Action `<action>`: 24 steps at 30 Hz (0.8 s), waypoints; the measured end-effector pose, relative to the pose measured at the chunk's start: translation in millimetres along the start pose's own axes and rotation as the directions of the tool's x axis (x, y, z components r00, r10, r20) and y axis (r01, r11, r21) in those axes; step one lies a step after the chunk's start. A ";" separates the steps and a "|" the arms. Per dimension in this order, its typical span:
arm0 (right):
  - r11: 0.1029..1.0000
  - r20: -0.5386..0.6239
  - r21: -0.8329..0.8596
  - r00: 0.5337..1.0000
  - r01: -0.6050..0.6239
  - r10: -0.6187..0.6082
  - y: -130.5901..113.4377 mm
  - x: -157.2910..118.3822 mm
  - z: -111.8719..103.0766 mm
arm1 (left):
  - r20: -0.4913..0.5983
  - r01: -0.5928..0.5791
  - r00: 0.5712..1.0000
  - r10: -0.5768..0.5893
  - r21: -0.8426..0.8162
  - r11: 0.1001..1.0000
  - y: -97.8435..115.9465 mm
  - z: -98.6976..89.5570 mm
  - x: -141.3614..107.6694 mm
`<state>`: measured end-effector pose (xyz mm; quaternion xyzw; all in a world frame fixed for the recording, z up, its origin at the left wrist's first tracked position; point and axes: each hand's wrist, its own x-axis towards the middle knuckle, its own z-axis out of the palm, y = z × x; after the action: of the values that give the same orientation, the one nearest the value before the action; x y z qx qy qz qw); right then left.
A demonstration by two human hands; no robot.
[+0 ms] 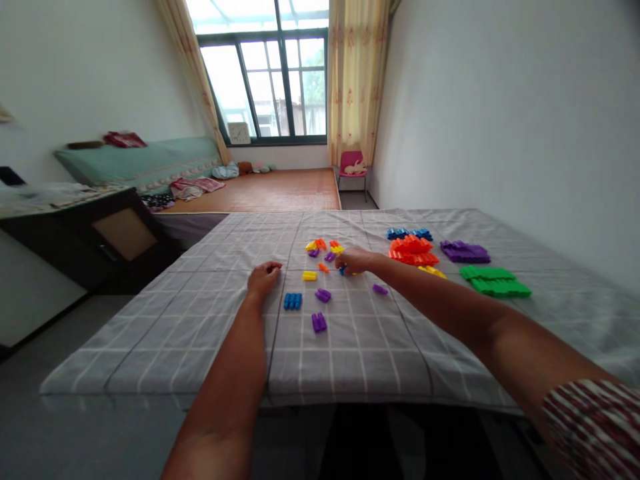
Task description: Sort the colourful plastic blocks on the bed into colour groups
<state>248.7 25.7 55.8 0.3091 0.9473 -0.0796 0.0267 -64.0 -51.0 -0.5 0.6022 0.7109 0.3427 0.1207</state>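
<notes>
Orange stack, landmark: is sitting on the checked surface, its pieces lying in overlapping layers.
Stack grouping: each colour is forming its own heap, presumably so that colours are not mixing; blue stack is lying just beyond the landmark, purple stack and green stack to its right.
Loose pieces: are lying scattered left of the landmark, apparently for picking singly; yellow piece, purple piece and blue block are among them.
Right hand: is bending left of the landmark, fingers drawn together at a small blue piece; whether it is gripping cannot be told.
Left hand: is resting farther left, loosely curled, visibly holding nothing, perhaps steadying the arm.
Piece appearance: bright, glossy, ribbed; blue block is showing parallel ridges.
</notes>
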 end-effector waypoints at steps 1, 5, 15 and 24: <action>1.000 -0.015 -0.012 1.000 -0.018 0.018 -2.8 -3.1 0.0 | 0.000 -0.004 1.000 0.004 0.002 1.000 -1.2 0.0 0.9; 0.997 -0.102 0.020 0.992 -0.074 0.076 -7.6 -16.9 -6.7 | 0.006 -0.012 1.000 0.012 0.002 1.000 -5.2 -0.6 4.1; 0.749 -0.402 0.543 0.666 -0.378 0.628 166.5 -110.7 -63.4 | -0.004 0.012 1.000 -0.012 0.039 0.999 -7.4 -3.7 9.0; 0.553 -0.184 0.476 0.537 -0.684 0.823 255.1 -121.4 -32.4 | -0.029 0.035 0.999 -0.034 0.037 0.999 -7.1 -5.4 7.7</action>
<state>497.1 163.6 65.6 0.7016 0.6690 -0.1626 -0.1837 -74.5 -45.9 0.9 0.5870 0.7292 0.3356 0.1053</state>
